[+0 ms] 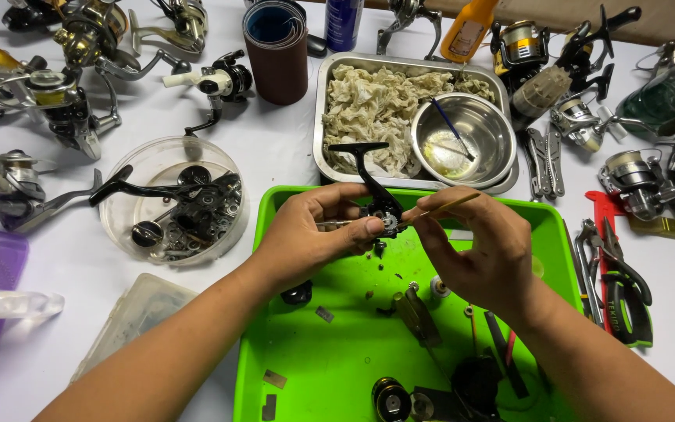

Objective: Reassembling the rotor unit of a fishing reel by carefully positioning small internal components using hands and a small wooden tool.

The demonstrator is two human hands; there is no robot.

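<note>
The left hand gripped a black reel handle assembly over the green tray; the right hand pinched a thin brush touching its gear.

Both hands, left and right, and forearms are bare: no sleeves, gloves or rings visible

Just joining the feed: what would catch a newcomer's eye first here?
The bright green tray at bottom centre, strewn with small reel parts. Above it the left hand holds a black reel part with a gear, while the right hand touches a thin brush to it. Behind stands a steel pan of crumpled rags with a steel bowl; fishing reels crowd both sides.
</note>
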